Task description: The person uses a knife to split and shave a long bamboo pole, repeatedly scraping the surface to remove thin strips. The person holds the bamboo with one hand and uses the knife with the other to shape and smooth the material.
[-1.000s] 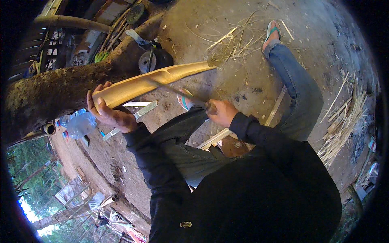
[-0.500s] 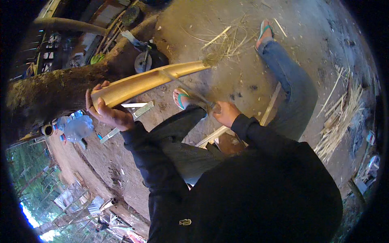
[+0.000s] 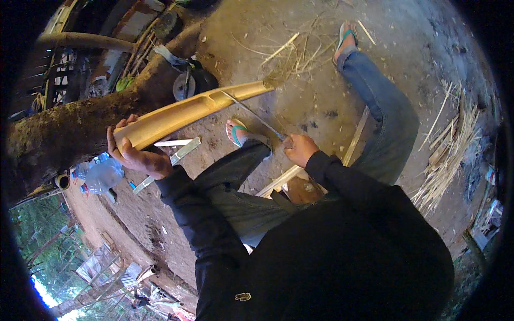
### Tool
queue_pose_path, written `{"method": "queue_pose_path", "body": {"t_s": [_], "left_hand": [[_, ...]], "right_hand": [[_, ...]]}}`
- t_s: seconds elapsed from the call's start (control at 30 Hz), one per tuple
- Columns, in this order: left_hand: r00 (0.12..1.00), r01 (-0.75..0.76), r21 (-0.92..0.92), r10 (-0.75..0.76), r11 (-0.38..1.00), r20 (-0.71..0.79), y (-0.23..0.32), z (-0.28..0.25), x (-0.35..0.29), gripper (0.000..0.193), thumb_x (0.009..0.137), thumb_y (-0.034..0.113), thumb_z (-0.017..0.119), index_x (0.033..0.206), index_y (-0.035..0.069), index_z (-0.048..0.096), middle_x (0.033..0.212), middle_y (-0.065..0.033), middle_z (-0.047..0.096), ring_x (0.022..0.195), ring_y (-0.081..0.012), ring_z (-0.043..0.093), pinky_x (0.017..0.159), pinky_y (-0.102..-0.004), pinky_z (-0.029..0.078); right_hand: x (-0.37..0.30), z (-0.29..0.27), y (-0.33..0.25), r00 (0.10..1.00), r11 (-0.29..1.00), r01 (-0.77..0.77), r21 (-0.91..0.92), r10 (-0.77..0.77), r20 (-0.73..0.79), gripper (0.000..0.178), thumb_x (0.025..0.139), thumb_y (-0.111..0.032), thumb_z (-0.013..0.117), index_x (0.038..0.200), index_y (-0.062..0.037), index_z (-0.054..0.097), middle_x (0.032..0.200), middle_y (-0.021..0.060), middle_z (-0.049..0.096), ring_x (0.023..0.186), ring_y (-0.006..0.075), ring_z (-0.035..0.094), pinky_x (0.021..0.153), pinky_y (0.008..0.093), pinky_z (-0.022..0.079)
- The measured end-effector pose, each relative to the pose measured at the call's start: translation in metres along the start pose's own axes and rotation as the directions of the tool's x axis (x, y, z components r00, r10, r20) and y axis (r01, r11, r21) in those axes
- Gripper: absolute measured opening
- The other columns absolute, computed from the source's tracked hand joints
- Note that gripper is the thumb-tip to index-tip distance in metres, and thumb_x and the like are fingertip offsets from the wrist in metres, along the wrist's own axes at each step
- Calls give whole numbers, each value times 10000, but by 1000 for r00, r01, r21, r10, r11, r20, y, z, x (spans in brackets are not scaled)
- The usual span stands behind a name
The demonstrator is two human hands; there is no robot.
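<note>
A long half-round piece of split bamboo (image 3: 179,114) slants away from me, its hollow side up. My left hand (image 3: 145,159) grips its near, wide end, fingers beneath and thumb along the edge. In my right hand (image 3: 301,150) is the handle of a knife, its long thin blade (image 3: 252,114) pointing up and left. The blade tip meets the bamboo just past the inner node; whether it cuts in I cannot tell. Beyond the bamboo's far end lie thin loose strips (image 3: 310,53) on the dirt floor.
A thick log (image 3: 75,120) runs along the left. Near it lie a clear plastic bottle (image 3: 103,177) and a narrow flat strip (image 3: 168,163). My sandalled feet (image 3: 235,132) rest on the ground. At right is a pile of split strips (image 3: 450,155).
The knife blade, blurred and lying across the bamboo's hollow before, now shows sharply with its tip farther along, past the node. The bamboo and my left hand have shifted slightly left.
</note>
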State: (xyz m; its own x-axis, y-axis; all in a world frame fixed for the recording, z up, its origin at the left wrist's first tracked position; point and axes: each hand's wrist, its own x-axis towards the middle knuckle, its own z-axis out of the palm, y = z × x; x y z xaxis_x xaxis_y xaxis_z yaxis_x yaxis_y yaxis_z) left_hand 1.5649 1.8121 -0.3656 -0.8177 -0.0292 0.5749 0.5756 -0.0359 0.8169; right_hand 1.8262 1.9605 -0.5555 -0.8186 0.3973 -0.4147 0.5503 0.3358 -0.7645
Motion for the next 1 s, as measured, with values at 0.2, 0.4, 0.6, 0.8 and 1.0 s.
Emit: {"method": "queue_pose_path", "body": {"t_s": [0.2, 0.4, 0.6, 0.8, 1.0], "left_hand": [[1000, -14, -9, 14, 1000, 14, -1, 0, 0, 570, 785, 349, 573, 1210, 1, 422, 1001, -196, 544, 905, -335, 587, 866, -460, 472], [997, -13, -21, 14, 1000, 73, -1, 1, -2, 535, 801, 322, 536, 1214, 3, 420, 1007, -203, 548, 906, -339, 584, 870, -468, 469], [997, -10, 11, 9, 1000, 73, -1, 4, 0, 513, 821, 315, 496, 1222, 6, 412, 1019, -201, 542, 926, -347, 580, 869, -472, 474], [994, -53, 96, 44, 994, 96, 2, 9, -1, 537, 832, 348, 465, 1237, 2, 401, 1026, -195, 532, 938, -350, 575, 867, -467, 475], [992, -45, 81, 35, 996, 119, 1, 11, 0, 556, 841, 372, 462, 1239, -9, 385, 1030, -194, 528, 943, -352, 573, 874, -472, 474]], "right_hand": [[9, -1, 20, 999, 998, -38, -42, 37, -28, 383, 710, -212, 630, 1039, -18, 605, 896, 223, 643, 865, 388, 617, 773, 454, 494], [23, 7, 36, 966, 975, -219, -32, 221, 134, 288, 728, -217, 620, 936, -18, 622, 892, 231, 631, 850, 394, 608, 752, 470, 487], [24, 10, 53, 992, 993, -112, -32, 113, 58, 361, 697, -184, 611, 1014, -11, 617, 882, 234, 638, 889, 381, 614, 798, 439, 483], [53, 13, 77, 975, 976, -214, -33, 216, 53, 357, 711, -216, 626, 996, -1, 624, 866, 233, 643, 852, 377, 627, 779, 436, 494], [66, 24, 110, 892, 890, -426, -163, 443, 87, 337, 731, -257, 621, 954, -4, 638, 866, 238, 646, 854, 380, 630, 789, 431, 502]]}}
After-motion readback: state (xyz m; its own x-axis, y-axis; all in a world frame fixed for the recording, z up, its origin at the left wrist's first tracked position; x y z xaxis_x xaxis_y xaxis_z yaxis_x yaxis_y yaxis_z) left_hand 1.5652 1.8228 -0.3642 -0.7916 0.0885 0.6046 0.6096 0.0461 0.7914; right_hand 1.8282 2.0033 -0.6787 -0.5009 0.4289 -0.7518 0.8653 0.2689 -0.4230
